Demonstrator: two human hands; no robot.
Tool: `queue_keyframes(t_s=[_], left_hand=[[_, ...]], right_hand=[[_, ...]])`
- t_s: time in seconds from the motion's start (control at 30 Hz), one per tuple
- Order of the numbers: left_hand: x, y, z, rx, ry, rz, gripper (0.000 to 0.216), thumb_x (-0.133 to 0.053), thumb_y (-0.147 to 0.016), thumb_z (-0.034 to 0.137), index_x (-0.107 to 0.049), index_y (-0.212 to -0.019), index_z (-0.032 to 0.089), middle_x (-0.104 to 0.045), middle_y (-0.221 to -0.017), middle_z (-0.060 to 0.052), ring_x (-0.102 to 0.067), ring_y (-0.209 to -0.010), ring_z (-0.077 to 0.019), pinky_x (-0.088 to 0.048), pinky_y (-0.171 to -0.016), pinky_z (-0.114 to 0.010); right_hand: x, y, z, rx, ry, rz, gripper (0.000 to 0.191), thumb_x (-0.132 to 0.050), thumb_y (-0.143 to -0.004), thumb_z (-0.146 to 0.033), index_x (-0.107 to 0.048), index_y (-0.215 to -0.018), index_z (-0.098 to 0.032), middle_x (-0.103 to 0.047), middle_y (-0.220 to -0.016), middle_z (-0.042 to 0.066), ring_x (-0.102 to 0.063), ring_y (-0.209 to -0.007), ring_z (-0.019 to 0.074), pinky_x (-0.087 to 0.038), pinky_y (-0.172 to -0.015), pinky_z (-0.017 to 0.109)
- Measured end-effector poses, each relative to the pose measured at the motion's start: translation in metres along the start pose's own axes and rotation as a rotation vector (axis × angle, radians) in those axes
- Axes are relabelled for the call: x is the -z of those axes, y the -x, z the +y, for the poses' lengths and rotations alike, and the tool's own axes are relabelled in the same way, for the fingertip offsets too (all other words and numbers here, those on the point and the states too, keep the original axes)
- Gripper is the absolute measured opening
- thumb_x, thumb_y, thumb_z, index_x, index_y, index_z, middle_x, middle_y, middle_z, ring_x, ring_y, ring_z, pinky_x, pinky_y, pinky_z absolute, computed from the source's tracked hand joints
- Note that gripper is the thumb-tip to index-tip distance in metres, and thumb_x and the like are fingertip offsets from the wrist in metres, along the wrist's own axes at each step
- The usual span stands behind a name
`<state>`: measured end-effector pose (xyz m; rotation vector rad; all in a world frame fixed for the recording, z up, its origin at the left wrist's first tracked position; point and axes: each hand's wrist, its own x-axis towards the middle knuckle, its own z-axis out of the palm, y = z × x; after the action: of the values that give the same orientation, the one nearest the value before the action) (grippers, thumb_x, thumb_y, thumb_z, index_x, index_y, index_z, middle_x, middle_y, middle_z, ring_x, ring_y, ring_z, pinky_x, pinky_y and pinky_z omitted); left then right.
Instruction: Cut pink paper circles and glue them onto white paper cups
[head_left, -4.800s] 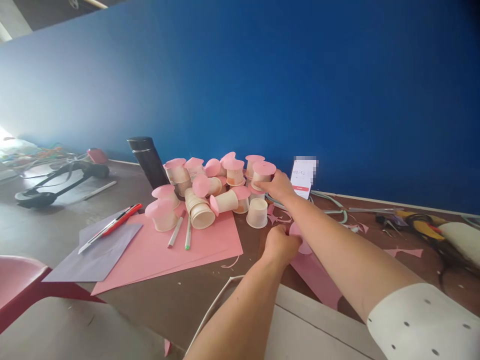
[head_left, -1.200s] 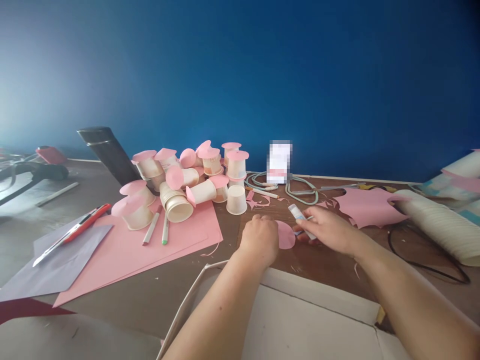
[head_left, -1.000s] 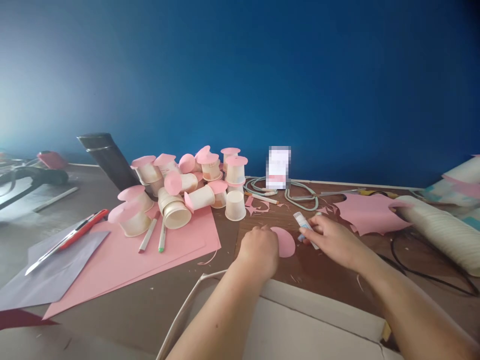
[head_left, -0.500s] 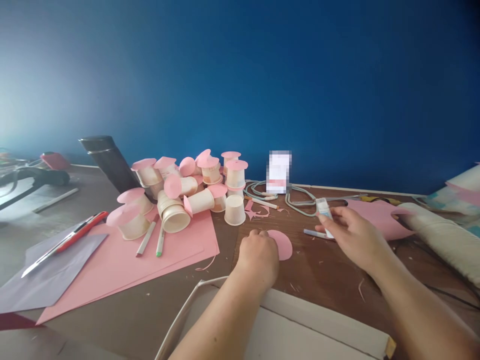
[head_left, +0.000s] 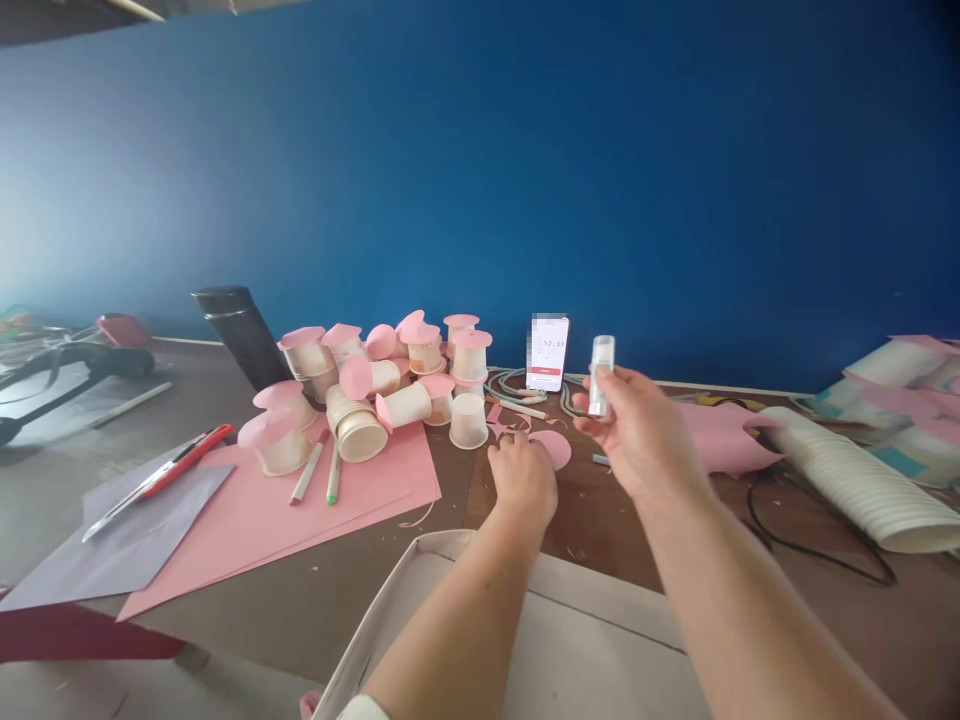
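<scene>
My right hand [head_left: 641, 425] is closed round a small glue stick [head_left: 601, 375] with a clear cap, held nearly upright above the table. My left hand [head_left: 525, 480] is low over the tabletop, fingers bent down at the edge of a round pink paper disc [head_left: 553, 450]; its fingertips are partly hidden. Just beyond it, an upside-down white paper cup [head_left: 469, 420] stands bare. To its left is a cluster of paper cups with pink discs on their bases [head_left: 409, 405], some upright, some on their sides.
Pink sheets [head_left: 300, 530] lie left, with a red utility knife [head_left: 161, 470] and two markers [head_left: 334, 475]. A black flask [head_left: 244, 340] leans behind. A phone [head_left: 549, 352] stands by the wall. Stacked cups [head_left: 862, 480] lie right; a white box lid [head_left: 585, 640] is in front.
My right hand has raised the glue stick and brought it left, turning it more upright. My left hand and the pink disc have shifted slightly away from me. The view has also shifted.
</scene>
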<state>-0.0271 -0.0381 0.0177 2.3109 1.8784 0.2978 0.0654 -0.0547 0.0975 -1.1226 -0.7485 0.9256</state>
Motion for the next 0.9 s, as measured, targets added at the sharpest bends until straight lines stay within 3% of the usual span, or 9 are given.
queue_keyframes(t_s=[0.13, 0.27, 0.4, 0.5, 0.73, 0.9], left_hand=[[-0.001, -0.006, -0.019, 0.033, 0.192, 0.027, 0.045, -0.054, -0.088, 0.040, -0.063, -0.123, 0.014, -0.061, -0.126, -0.019, -0.055, -0.118, -0.0329, -0.044, -0.095, -0.041], [0.006, -0.009, -0.041, 0.080, 0.328, 0.209, 0.036, -0.045, -0.093, 0.029, -0.067, -0.118, 0.015, -0.066, -0.118, -0.016, -0.059, -0.112, -0.0273, -0.044, -0.097, -0.037], [0.009, -0.009, -0.047, 0.026, 0.496, 0.280, 0.031, -0.049, -0.089, 0.018, -0.071, -0.110, 0.021, -0.066, -0.120, -0.011, -0.060, -0.111, -0.0231, -0.045, -0.097, -0.034], [0.005, -0.010, -0.045, -0.044, 0.610, 0.269, 0.036, -0.052, -0.086, 0.015, -0.068, -0.118, 0.021, -0.064, -0.125, -0.011, -0.059, -0.113, -0.0222, -0.046, -0.098, -0.034], [-0.001, -0.012, -0.041, -0.128, 0.953, 0.124, 0.051, -0.060, -0.083, 0.018, -0.056, -0.134, 0.018, -0.066, -0.122, -0.010, -0.065, -0.102, -0.0176, -0.050, -0.092, -0.030], [0.004, -0.011, -0.036, -0.077, 1.157, 0.094, 0.031, -0.062, -0.084, 0.020, -0.065, -0.114, 0.015, -0.070, -0.105, -0.009, -0.065, -0.093, -0.0166, -0.053, -0.087, -0.031]], right_hand=[[0.009, -0.009, 0.053, -0.007, 0.106, 0.124, 0.040, -0.073, -0.070, -0.053, -0.067, -0.091, -0.019, -0.069, -0.087, 0.005, -0.066, -0.071, 0.0176, -0.051, -0.048, 0.023], [0.037, -0.017, 0.085, 0.064, 0.447, 0.046, 0.047, -0.066, -0.075, -0.059, -0.072, -0.096, -0.017, -0.067, -0.065, 0.003, -0.059, -0.052, 0.0164, -0.046, -0.053, 0.029], [0.045, -0.020, 0.084, 0.088, 0.481, 0.015, 0.048, -0.073, -0.069, -0.056, -0.069, -0.097, -0.017, -0.067, -0.063, 0.001, -0.056, -0.051, 0.0164, -0.040, -0.052, 0.028], [0.043, -0.018, 0.080, 0.056, 0.470, -0.054, 0.044, -0.075, -0.068, -0.055, -0.070, -0.093, -0.019, -0.060, -0.055, -0.003, -0.053, -0.052, 0.0154, -0.038, -0.054, 0.027], [0.041, -0.012, 0.076, -0.014, 0.360, -0.151, 0.039, -0.077, -0.068, -0.050, -0.072, -0.093, -0.021, -0.060, -0.059, -0.005, -0.051, -0.055, 0.0123, -0.037, -0.056, 0.025], [0.037, -0.011, 0.074, -0.048, 0.251, -0.125, 0.042, -0.083, -0.064, -0.044, -0.070, -0.095, -0.019, -0.064, -0.066, -0.003, -0.054, -0.058, 0.0118, -0.041, -0.055, 0.024]])
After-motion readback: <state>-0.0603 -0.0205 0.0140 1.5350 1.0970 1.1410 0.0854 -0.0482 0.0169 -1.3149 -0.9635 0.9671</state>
